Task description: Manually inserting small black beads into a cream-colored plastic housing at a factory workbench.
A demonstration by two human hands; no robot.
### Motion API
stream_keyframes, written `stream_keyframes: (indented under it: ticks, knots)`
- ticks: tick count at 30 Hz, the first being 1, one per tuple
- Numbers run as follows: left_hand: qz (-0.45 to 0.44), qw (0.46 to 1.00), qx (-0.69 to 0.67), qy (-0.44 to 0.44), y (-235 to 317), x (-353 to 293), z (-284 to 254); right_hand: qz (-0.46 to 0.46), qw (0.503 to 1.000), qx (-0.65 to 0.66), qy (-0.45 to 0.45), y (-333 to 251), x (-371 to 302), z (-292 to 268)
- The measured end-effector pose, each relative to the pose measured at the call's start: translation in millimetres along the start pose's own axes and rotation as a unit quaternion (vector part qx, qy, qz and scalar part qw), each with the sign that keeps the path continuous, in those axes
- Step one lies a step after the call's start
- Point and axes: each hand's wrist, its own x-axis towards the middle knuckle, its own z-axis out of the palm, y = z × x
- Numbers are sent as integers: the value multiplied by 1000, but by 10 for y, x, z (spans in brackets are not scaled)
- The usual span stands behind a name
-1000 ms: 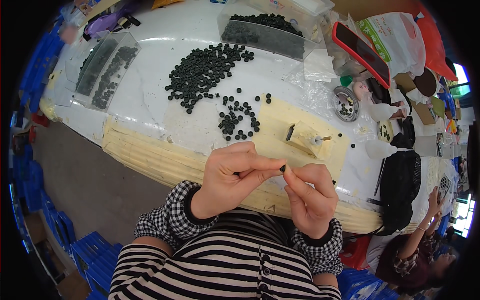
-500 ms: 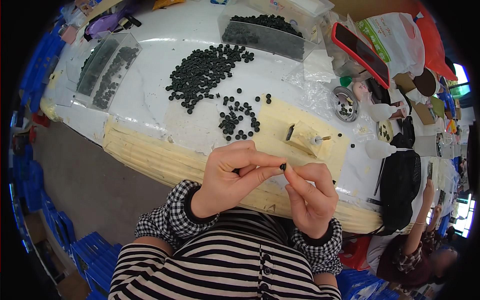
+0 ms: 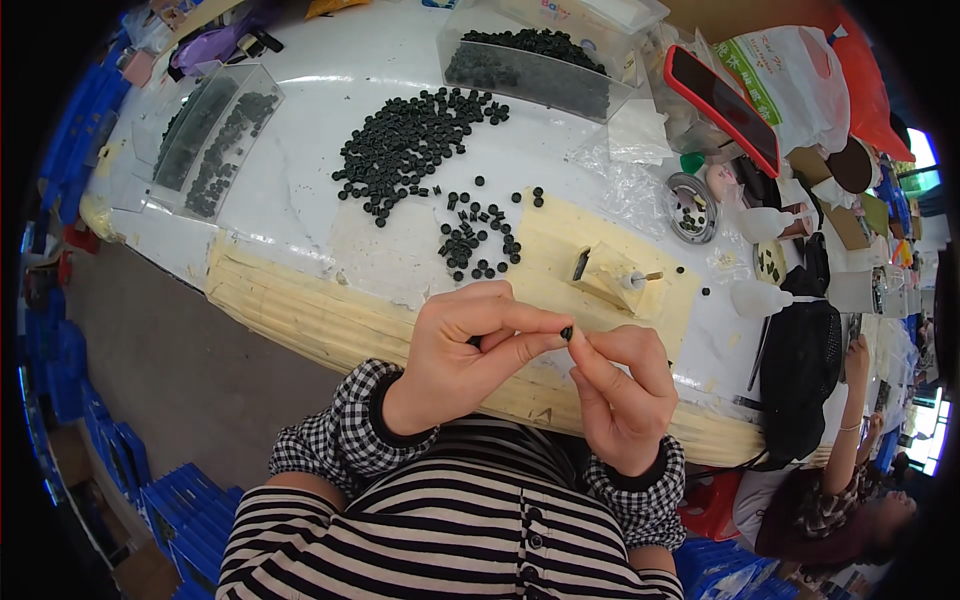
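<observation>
1 small black piece (image 3: 567,333) sits at the fingertips between the 2 hands, held over the near edge of the table (image 3: 300,150). From my remote feed, I see the left hand (image 3: 465,350) pinching it between thumb and forefinger. The right hand (image 3: 625,390) meets it from the other side, fingertips touching it; I cannot tell whether they grip or merely press.

I'd expect next to no weight, and a fairly stiff body unlikely to crush under a light squeeze. Being so tiny and seemingly rounded, it could roll or flick away, so I'd favour opposite sides of its rim, using just the fingertip pads. Similar pieces lie in a dark heap (image 3: 400,150), well apart from both hands.
</observation>
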Motion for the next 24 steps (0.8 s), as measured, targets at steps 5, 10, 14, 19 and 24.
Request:
stream_keyframes:
  ticks: [5,10,14,19,24]
  knots:
    - [-3,1000,-4,0,5,3,6,-1,1000,-5,2,3,-4,6]
    - [-13,1000,-17,-4,14,9,-1,96,989,114,-9,-23,-57,-19]
    - [-32,999,-28,-1,4,14,-3,184,965,186,16,-33,-92,-32]
    - [-24,1000,-12,3,33,22,-2,178,974,134,45,-48,-99,-67]
    - [13,1000,-9,21,-16,13,0,173,974,104,106,27,-147,-173]
